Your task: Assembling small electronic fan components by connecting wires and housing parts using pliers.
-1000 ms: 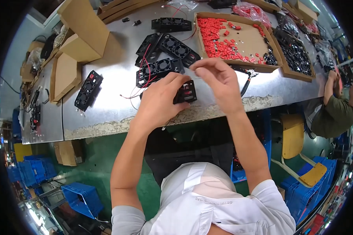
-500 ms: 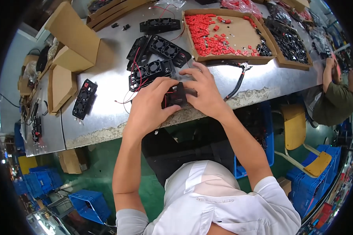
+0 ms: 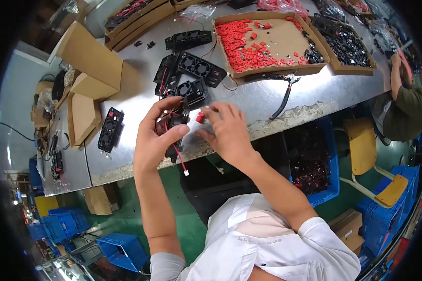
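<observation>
My left hand (image 3: 157,133) is closed around a black fan unit (image 3: 177,118), which is tilted, with red wires and a small white plug (image 3: 186,173) hanging below it. My right hand (image 3: 229,131) is just to its right, fingers curved and thumb apart. A small red connector piece (image 3: 200,117) is at its index fingertip; whether they touch is unclear. Behind my hands, several black twin-fan units (image 3: 194,65) lie heaped on the metal table (image 3: 140,98). Pliers (image 3: 286,91) with dark handles lie to the right.
At the back, a cardboard tray (image 3: 267,70) holds red connector pieces, beside a box of black parts (image 3: 344,49). An open carton (image 3: 91,61) and a single fan unit (image 3: 110,129) are on the left. A blue crate (image 3: 333,187) sits below the worn table edge. Another person (image 3: 403,112) works at far right.
My hands have drawn apart. The left has moved left with the fan unit, turning it so its wires hang down. The right has come off it, and a red piece now shows between them.
</observation>
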{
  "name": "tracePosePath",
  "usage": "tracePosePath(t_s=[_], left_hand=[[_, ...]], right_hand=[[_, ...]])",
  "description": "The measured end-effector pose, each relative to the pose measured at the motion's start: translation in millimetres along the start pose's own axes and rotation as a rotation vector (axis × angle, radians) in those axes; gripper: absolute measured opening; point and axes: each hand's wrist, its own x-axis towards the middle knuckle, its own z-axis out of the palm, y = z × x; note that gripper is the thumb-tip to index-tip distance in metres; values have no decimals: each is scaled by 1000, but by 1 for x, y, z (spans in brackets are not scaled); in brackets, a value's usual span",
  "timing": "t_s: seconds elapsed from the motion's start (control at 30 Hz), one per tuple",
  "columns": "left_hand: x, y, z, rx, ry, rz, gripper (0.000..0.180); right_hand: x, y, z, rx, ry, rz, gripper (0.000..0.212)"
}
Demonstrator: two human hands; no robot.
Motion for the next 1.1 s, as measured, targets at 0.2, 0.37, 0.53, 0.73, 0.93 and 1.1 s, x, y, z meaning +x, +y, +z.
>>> tracePosePath(t_s=[0.2, 0.37, 0.53, 0.73, 0.93, 1.1], left_hand=[[-11, -28, 2, -325, 50, -15, 64], [-16, -38, 25, -523, 24, -30, 79], [-14, -36, 35, -586, -72, -69, 76], [-18, -39, 45, -728, -56, -51, 69], [-26, -40, 40, -540, -47, -11, 66], [-25, -35, 38, -338, -32, 118, 64]], right_hand=[[8, -1, -2, -126, -230, 50, 42], [-13, -8, -28, 1454, -170, 437, 32], [-9, 5, -46, 1381, -140, 454, 34], [-1, -3, -60, 1080, -171, 439, 29], [7, -6, -59, 708, -196, 226, 23], [8, -2, -57, 581, -172, 104, 23]])
